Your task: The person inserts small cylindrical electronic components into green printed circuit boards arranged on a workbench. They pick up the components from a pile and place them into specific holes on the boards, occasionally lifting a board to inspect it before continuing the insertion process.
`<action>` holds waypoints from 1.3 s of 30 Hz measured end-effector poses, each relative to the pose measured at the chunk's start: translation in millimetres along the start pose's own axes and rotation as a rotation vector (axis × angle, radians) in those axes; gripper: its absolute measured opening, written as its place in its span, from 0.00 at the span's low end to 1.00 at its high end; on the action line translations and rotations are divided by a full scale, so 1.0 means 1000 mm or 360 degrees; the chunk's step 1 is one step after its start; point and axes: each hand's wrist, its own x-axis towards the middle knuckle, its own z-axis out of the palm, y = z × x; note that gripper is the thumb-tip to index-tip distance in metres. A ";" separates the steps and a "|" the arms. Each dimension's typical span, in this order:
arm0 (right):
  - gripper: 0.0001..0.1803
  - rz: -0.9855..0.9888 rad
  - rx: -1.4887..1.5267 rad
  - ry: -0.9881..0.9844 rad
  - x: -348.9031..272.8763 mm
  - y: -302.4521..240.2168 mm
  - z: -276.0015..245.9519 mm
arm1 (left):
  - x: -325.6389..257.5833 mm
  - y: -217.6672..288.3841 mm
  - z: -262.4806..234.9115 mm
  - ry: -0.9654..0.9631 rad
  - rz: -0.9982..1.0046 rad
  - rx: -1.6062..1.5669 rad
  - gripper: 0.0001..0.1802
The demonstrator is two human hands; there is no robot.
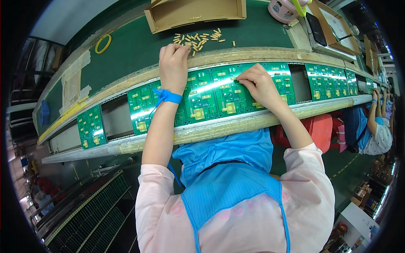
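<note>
Over the board (221, 95), here's the right hand (256, 82), thumb and forefinger nearly together, and I can't tell whether they pinch anything. Beyond the board's far edge lie the scattered parts (202, 42), the left hand (174, 63) right at them, fingers curled, hold hidden from view, with the box (168, 14) farther out.

Surface (126, 50): green, with tan tape stuck near its left end.
Parts (190, 43): small, tan, cylindrical; loose scatter at mid-surface, one lying apart to the right.
Box (228, 12): cardboard, open toward the parts, just beyond them.
Ring (110, 41): yellow, flat, left of the parts.
Tub (282, 12): pink, far right side.
Track (116, 116): carries green boards (91, 126) in a row, with gaps between some.
</note>
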 end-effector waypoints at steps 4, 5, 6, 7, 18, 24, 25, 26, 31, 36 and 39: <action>0.05 0.0032 -0.0004 -0.0024 -0.001 -0.003 0.000 | 0.002 0.010 -0.004 -0.0030 0.0065 -0.0168 0.08; 0.05 0.0045 -0.0010 -0.0039 0.000 -0.004 -0.001 | 0.002 0.012 -0.003 -0.0046 0.0069 -0.0220 0.08; 0.05 -0.0004 -0.0029 -0.0030 0.000 -0.004 -0.001 | 0.002 0.014 -0.003 -0.0061 0.0074 -0.0272 0.08; 0.06 -0.0053 -0.0048 -0.0021 0.000 -0.004 -0.001 | 0.001 0.016 -0.003 -0.0076 0.0080 -0.0324 0.09; 0.04 -0.0191 -0.0242 -0.0113 0.006 -0.012 -0.001 | -0.027 0.042 -0.006 -0.0480 0.0088 -0.0605 0.07; 0.03 -0.0142 -0.0188 -0.0181 0.007 -0.012 0.000 | -0.028 0.037 -0.002 -0.0519 -0.0036 -0.0670 0.07; 0.03 -0.0137 -0.0188 -0.0192 0.006 -0.012 0.000 | -0.028 0.039 -0.002 -0.0519 -0.0062 -0.0699 0.07; 0.03 -0.0134 -0.0188 -0.0201 0.006 -0.013 -0.001 | -0.027 0.041 -0.002 -0.0518 -0.0087 -0.0727 0.07; 0.06 -0.0134 -0.0398 -0.0459 0.014 -0.017 -0.004 | -0.028 0.041 0.000 -0.0551 -0.0030 -0.0761 0.07; 0.10 0.0377 0.0105 -0.0773 0.064 0.001 -0.023 | -0.032 0.033 0.005 -0.0633 0.0060 -0.0702 0.07; 0.13 0.0462 0.0102 -0.0236 0.092 0.030 -0.010 | -0.028 0.036 0.005 -0.0735 -0.0012 -0.0717 0.08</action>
